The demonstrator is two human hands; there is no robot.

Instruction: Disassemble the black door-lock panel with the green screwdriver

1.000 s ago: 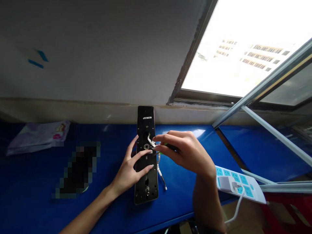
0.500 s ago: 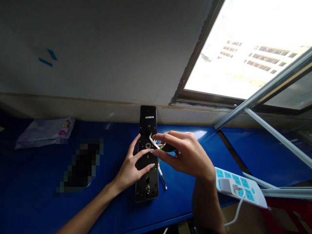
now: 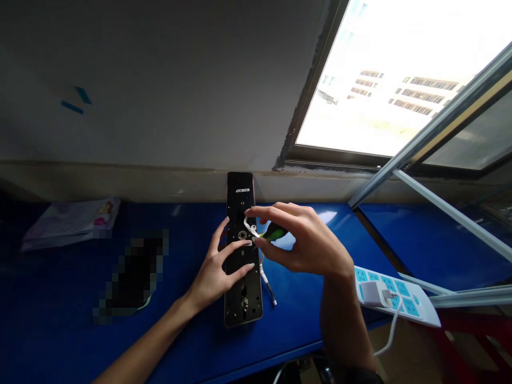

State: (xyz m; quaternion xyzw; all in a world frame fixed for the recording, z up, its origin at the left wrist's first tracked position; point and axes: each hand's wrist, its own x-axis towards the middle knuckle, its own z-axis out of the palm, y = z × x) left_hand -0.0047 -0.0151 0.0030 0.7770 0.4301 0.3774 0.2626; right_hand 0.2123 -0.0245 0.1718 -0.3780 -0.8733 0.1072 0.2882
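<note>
Left hand [image 3: 210, 270] spreads on long black panel [image 3: 248, 255]; right hand [image 3: 306, 240], clasping green-black handle [image 3: 274, 233], may tear, by pulling, white wrapped cable [image 3: 250, 229] beneath.

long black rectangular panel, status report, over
Left hand spread across panel. Right hand holding green-and-black tool at white wrapped cable. Right hand hides part of panel's right edge.

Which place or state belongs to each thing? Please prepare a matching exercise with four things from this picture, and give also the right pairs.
Things:
1. black panel
2. green-and-black tool
3. power strip
4. two blue strips

Places or states:
A. has a white plug in it
B. on the wall
C. touched by the left hand
D. held in the right hand

Pairs: 1-C, 2-D, 3-A, 4-B
</note>
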